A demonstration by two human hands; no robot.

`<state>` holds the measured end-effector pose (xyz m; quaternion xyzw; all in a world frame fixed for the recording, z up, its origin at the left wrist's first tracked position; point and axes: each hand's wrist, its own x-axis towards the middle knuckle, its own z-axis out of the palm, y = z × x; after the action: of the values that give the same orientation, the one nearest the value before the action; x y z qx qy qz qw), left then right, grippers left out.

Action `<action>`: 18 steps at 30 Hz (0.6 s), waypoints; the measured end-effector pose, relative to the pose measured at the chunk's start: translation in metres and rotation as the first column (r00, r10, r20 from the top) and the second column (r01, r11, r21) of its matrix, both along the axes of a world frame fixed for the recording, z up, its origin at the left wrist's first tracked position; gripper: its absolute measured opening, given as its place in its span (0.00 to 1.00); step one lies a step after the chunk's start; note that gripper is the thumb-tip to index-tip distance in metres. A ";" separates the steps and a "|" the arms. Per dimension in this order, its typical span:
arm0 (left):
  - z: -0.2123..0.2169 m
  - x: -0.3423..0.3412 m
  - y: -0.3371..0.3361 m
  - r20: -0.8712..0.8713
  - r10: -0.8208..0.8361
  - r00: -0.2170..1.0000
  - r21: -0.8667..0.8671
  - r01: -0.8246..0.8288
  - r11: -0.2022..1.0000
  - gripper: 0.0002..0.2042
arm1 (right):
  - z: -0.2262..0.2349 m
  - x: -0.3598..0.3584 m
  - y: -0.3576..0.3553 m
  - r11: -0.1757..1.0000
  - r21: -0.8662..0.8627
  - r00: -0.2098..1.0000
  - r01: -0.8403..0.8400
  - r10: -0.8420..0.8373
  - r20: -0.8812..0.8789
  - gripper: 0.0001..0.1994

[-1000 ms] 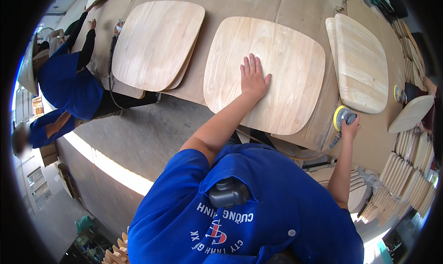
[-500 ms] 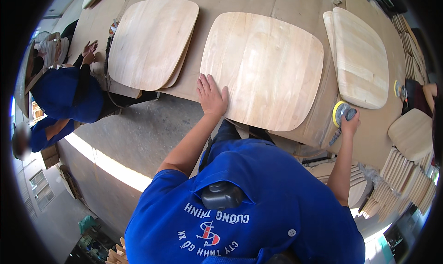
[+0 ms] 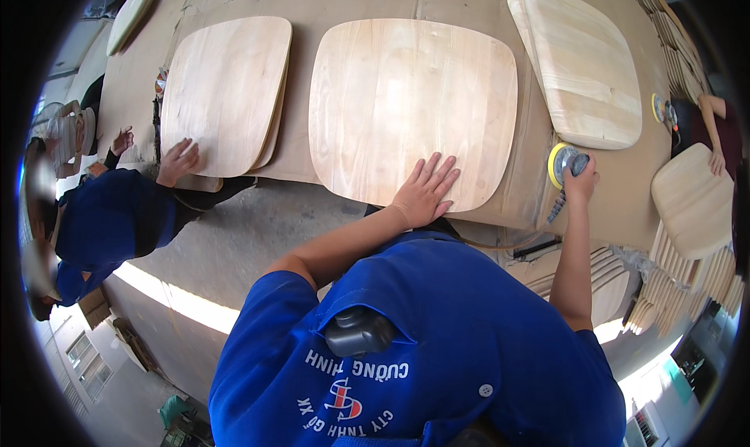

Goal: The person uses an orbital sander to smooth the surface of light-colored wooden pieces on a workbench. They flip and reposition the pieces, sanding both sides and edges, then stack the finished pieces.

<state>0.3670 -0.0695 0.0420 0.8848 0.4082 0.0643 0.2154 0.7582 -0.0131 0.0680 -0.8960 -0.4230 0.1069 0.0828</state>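
Directly in front of me a pale wooden panel [image 3: 398,96] with rounded corners lies on the cardboard-covered table. My left hand [image 3: 428,191] rests flat on the panel's near edge, right of its middle, fingers stretched out. To the right of the panel, my right hand [image 3: 580,179] is wrapped round a hand-held orbital sander [image 3: 569,166]. The sander is tilted on its side, its yellow pad facing left, and a dark hose hangs from it toward me. It is apart from the panel.
Two overlapping panels [image 3: 586,72] lie at the right, and another stack [image 3: 226,96] at the left. A co-worker in blue [image 3: 117,213] reaches over the left stack. Another person's hand [image 3: 716,162] touches a panel [image 3: 691,201] at far right. Stacked boards [image 3: 680,291] stand below it.
My left hand has slid right along the near edge of the panel, from its left corner. The right hand still holds the sander beside it. The co-worker's hand has come onto the left stack.
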 end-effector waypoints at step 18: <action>-0.019 0.053 0.090 0.054 -0.196 0.979 0.151 0.186 0.971 0.30 | 0.000 0.000 -0.001 1.000 0.009 1.000 -0.004 0.004 -0.006 0.40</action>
<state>0.4196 0.0203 0.0232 0.9305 0.3079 0.1031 0.1695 0.7579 -0.0139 0.0684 -0.8945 -0.4248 0.1079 0.0880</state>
